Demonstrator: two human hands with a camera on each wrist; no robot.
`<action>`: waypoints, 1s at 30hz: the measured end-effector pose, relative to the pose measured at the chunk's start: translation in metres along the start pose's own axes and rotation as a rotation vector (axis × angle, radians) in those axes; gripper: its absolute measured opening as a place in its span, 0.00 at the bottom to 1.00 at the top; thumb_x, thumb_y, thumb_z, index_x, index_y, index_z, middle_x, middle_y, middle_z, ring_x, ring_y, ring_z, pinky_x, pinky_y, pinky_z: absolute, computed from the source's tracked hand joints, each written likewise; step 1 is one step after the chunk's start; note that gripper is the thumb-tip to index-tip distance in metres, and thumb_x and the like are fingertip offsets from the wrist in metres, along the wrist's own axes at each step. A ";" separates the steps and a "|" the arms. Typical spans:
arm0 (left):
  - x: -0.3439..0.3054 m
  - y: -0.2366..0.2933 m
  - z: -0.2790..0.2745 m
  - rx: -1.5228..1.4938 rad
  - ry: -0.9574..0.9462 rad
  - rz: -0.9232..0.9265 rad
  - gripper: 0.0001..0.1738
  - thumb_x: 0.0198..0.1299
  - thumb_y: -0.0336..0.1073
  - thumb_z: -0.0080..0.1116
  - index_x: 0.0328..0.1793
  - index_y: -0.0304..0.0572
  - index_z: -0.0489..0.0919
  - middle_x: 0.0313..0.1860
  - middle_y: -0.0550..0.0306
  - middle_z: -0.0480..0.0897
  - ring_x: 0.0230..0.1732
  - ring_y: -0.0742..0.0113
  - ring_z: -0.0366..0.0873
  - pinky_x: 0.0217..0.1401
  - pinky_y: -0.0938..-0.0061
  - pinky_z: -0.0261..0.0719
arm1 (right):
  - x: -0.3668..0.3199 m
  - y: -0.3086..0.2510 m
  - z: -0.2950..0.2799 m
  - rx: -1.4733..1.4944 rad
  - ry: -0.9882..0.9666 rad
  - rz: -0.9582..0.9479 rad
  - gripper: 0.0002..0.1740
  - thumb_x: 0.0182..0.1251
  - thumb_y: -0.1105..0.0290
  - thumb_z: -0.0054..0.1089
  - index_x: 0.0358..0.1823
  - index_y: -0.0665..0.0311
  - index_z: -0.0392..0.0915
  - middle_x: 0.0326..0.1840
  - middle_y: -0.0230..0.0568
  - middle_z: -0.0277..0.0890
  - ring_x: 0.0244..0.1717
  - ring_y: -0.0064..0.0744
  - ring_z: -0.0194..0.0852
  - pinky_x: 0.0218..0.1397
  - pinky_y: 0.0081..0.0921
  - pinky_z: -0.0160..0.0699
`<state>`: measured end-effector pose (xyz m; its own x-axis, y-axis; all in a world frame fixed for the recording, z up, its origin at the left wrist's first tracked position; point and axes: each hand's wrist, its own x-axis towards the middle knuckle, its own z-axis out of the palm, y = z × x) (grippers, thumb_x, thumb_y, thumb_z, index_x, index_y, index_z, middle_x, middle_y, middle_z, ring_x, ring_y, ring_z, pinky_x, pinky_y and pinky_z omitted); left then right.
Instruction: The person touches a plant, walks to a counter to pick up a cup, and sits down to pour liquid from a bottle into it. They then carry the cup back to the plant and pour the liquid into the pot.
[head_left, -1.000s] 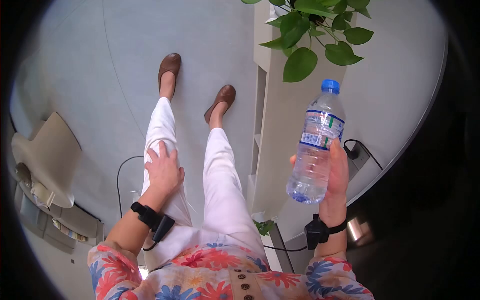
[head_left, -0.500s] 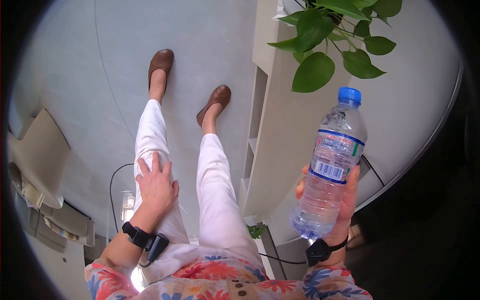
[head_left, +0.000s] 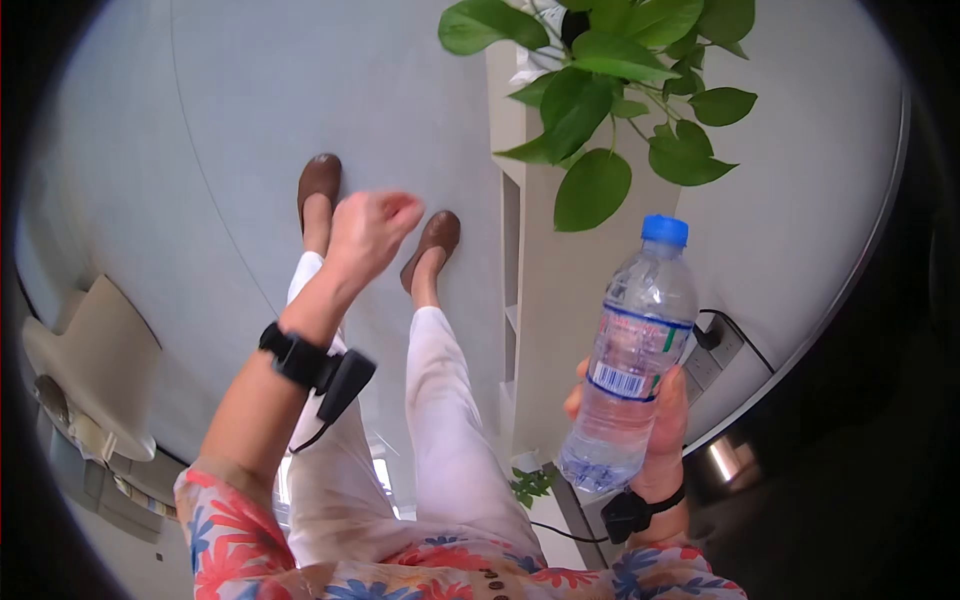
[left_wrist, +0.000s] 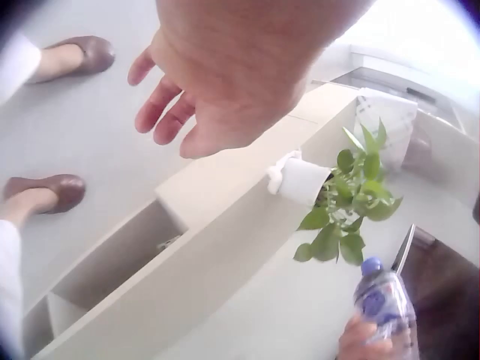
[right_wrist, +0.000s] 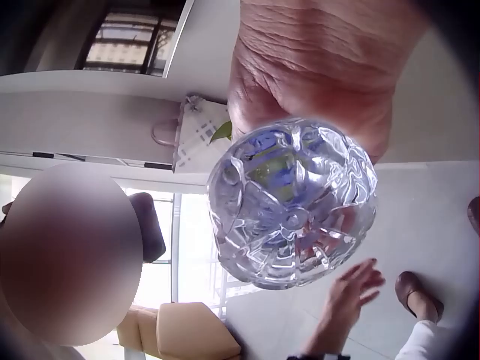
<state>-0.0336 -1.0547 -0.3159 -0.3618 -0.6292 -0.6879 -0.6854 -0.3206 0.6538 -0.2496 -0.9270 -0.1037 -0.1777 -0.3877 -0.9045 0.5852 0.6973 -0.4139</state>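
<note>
A clear plastic water bottle (head_left: 630, 345) with a blue cap (head_left: 664, 230) and a printed label stands nearly upright in my right hand (head_left: 668, 430). My thumb and fingers curl round its lower half. From the right wrist view, the ribbed base of the bottle (right_wrist: 292, 214) covers most of that hand's fingers. My left hand (head_left: 370, 235) is raised in the air over the legs, holding nothing. Its fingers (left_wrist: 161, 105) hang loosely apart in the left wrist view, at a distance from the bottle.
A leafy potted plant (head_left: 590, 110) sits on the pale cabinet top (head_left: 560, 300) ahead of the bottle. A power socket strip (head_left: 712, 355) with a plugged cable lies right of the bottle. A beige chair (head_left: 95, 355) stands far left on the grey floor (head_left: 400, 80).
My left hand has lifted off the thigh and moved forward and to the right. The bottle came closer to the body, still in my right hand's grip.
</note>
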 end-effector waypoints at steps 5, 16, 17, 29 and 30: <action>0.083 0.059 0.016 -0.364 -0.008 -0.003 0.13 0.58 0.40 0.60 0.40 0.37 0.84 0.31 0.53 0.84 0.29 0.71 0.79 0.34 0.74 0.77 | 0.010 -0.001 -0.004 0.012 -0.067 -0.029 0.42 0.60 0.36 0.50 0.59 0.69 0.64 0.44 0.56 0.76 0.36 0.52 0.81 0.34 0.40 0.82; 0.132 0.091 0.031 -1.008 -0.207 0.177 0.12 0.59 0.30 0.60 0.46 0.31 0.80 0.38 0.58 0.83 0.37 0.75 0.77 0.40 0.82 0.73 | 0.021 0.011 -0.022 0.245 -0.087 -0.019 0.42 0.52 0.54 0.70 0.59 0.76 0.63 0.47 0.60 0.75 0.37 0.56 0.81 0.39 0.50 0.84; 0.132 0.089 0.032 -1.004 -0.205 0.169 0.12 0.59 0.30 0.60 0.46 0.31 0.80 0.38 0.58 0.83 0.37 0.75 0.77 0.40 0.82 0.73 | 0.023 0.013 -0.024 0.250 -0.089 -0.012 0.42 0.52 0.54 0.70 0.59 0.76 0.63 0.47 0.60 0.75 0.37 0.56 0.81 0.39 0.50 0.84; 0.122 0.120 0.031 -0.894 -0.083 0.138 0.10 0.57 0.33 0.62 0.39 0.32 0.84 0.30 0.57 0.83 0.28 0.76 0.77 0.32 0.82 0.74 | 0.021 0.025 -0.046 -0.008 -0.060 0.030 0.44 0.62 0.35 0.45 0.63 0.69 0.61 0.50 0.62 0.74 0.42 0.62 0.79 0.42 0.51 0.82; 0.122 0.122 0.030 -0.888 -0.088 0.144 0.10 0.57 0.33 0.62 0.39 0.32 0.84 0.29 0.58 0.83 0.28 0.76 0.77 0.33 0.82 0.73 | 0.021 0.022 -0.043 0.007 -0.042 0.032 0.44 0.62 0.35 0.46 0.62 0.69 0.61 0.50 0.61 0.74 0.41 0.61 0.79 0.42 0.50 0.82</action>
<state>-0.1808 -1.1492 -0.3295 -0.4787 -0.6604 -0.5785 0.0971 -0.6947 0.7127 -0.2745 -0.8942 -0.1357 -0.1256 -0.3900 -0.9122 0.5960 0.7054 -0.3837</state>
